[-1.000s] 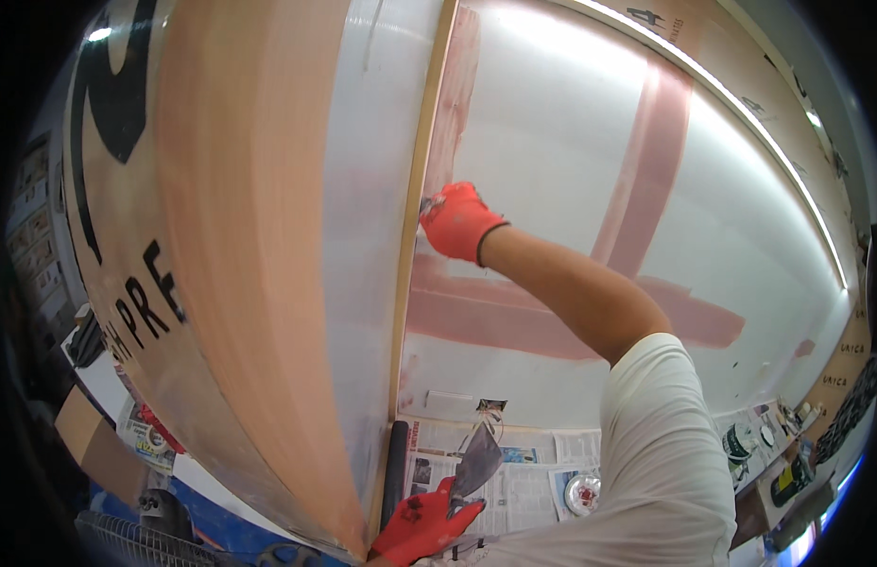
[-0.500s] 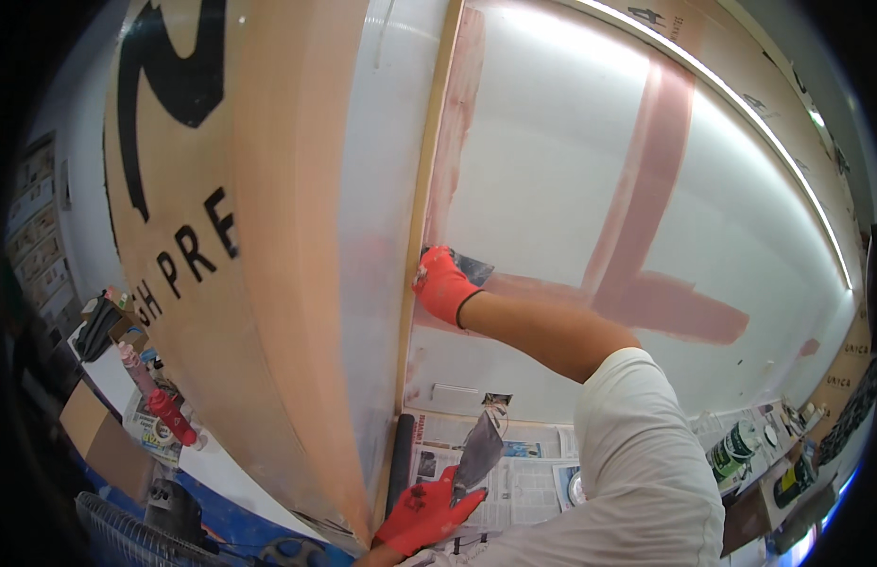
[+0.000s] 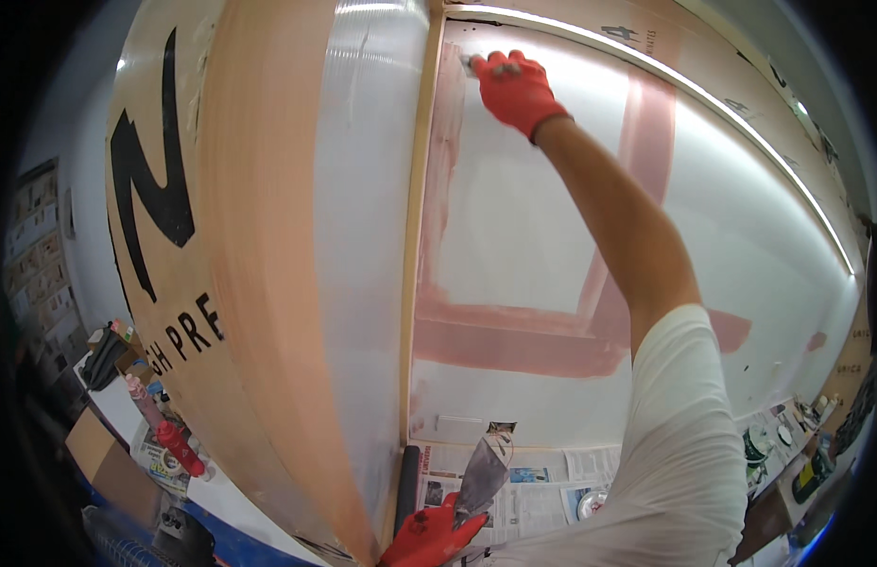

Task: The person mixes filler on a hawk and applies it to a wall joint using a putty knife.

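Both my hands wear red gloves. My right hand [image 3: 516, 93] is raised to the upper left corner of a white wall panel [image 3: 528, 189], its fingers closed around a scraper [image 3: 469, 66] whose blade lies against the panel. Only a small part of that blade shows. Beneath it runs a vertical band of pink filler [image 3: 437, 180], joined to a wide horizontal pink band [image 3: 514, 338] lower down. Low in the middle, my left hand [image 3: 431, 534] grips a putty knife [image 3: 483, 475], its wide grey blade tilted upward and smeared. The knife's handle is hidden in the glove.
Newspaper [image 3: 542, 501] covers the surface below the panel. A large wooden board [image 3: 259, 283] stands close on the left. Beyond it a white table [image 3: 232, 501] carries a red bottle [image 3: 179, 449]. A lit strip [image 3: 703, 90] edges the panel's top; tins [image 3: 758, 444] stand at right.
My right hand has swept from the horizontal pink band up to the panel's top left corner with its scraper. My left hand stays low with the putty knife. The view has shifted slightly.
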`<move>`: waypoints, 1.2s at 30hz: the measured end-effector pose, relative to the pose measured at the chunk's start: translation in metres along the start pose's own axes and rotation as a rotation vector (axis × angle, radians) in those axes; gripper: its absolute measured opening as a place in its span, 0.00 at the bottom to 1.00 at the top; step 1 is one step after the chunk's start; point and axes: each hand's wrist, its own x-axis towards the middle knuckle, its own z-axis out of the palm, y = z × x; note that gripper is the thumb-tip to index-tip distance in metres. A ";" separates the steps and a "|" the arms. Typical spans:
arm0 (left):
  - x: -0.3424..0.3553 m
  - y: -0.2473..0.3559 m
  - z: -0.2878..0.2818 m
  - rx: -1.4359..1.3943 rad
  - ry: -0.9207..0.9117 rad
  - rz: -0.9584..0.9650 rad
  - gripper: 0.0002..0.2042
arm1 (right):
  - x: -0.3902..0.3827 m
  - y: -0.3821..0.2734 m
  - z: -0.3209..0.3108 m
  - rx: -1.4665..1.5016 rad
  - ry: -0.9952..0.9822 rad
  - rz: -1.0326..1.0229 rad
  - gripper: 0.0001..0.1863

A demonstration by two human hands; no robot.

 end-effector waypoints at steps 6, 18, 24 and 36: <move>0.019 -0.038 0.027 0.084 0.080 0.165 0.31 | 0.075 0.004 0.018 -0.061 -0.202 -0.026 0.13; 0.022 -0.030 0.023 0.197 0.010 0.118 0.46 | -0.034 -0.055 0.017 0.143 -0.481 -0.235 0.13; 0.024 -0.052 0.035 0.267 0.126 0.290 0.42 | -0.132 -0.120 0.027 0.096 -0.541 -0.361 0.19; 0.030 -0.038 0.034 -0.160 0.230 0.020 0.37 | -0.236 -0.190 0.011 0.171 -0.898 -0.393 0.22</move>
